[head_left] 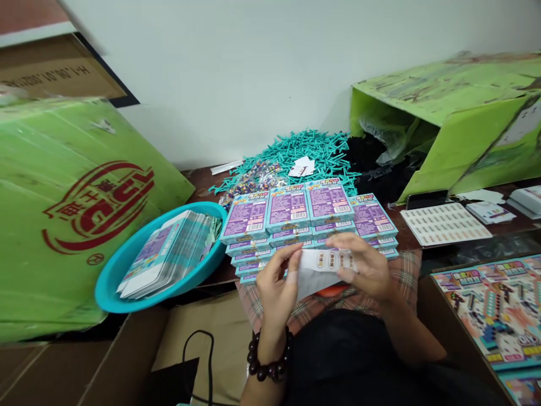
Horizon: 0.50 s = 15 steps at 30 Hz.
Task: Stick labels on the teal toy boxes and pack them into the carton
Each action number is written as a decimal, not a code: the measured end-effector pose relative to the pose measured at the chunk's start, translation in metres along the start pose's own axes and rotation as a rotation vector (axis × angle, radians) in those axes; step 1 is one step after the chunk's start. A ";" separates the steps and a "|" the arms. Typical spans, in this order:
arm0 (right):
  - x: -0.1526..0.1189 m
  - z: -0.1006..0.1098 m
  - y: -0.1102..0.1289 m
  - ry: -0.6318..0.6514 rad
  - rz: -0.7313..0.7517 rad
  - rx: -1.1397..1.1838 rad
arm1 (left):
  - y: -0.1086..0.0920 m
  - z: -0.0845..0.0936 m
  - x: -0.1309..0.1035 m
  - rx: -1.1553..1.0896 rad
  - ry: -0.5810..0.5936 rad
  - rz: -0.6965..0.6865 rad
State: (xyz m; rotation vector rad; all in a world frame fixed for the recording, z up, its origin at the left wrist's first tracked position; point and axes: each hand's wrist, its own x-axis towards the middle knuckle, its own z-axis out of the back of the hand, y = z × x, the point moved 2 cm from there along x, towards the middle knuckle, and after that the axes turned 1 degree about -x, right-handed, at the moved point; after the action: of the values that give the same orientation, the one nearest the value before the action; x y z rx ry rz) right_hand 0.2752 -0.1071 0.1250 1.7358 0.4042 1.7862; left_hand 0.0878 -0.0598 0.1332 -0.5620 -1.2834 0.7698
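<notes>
A white strip of oval stickers (325, 260) with gold print is stretched between my two hands, above my lap. My left hand (276, 279) pinches its left end between thumb and fingers; a dark bead bracelet circles that wrist. At the strip's right end, my right hand (367, 268) has its fingers closed on the edge; whether a single sticker is lifting there I cannot tell. Just beyond the hands stand stacks of purple and teal boxes (291, 208), several high, their barcode sides up.
On the left, a teal basin (158, 299) holds flat cartons (169, 248) beside a large green box (84, 203). Teal sticks (308, 149) are heaped at the wall. A sticker sheet (446, 223) lies right, near an open green box (469, 118) and a carton of printed boxes (494, 304).
</notes>
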 end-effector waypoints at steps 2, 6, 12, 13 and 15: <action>0.001 0.002 -0.004 0.002 -0.112 -0.092 | -0.001 0.002 0.002 0.017 0.040 -0.064; 0.004 -0.002 -0.006 0.008 -0.099 -0.210 | -0.015 0.000 0.007 0.236 0.179 -0.331; 0.002 -0.004 0.002 0.018 0.016 -0.372 | -0.026 -0.003 0.011 0.494 0.387 -0.467; 0.001 -0.005 0.002 0.015 0.034 -0.385 | -0.026 -0.004 0.011 0.486 0.389 -0.455; -0.001 -0.005 -0.002 0.012 0.108 -0.398 | -0.022 -0.006 0.010 0.467 0.372 -0.427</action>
State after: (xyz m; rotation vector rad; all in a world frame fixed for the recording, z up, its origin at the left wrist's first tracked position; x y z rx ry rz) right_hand 0.2705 -0.1052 0.1229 1.4870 -0.0437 1.8054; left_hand 0.0990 -0.0661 0.1550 -0.0386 -0.7993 0.5455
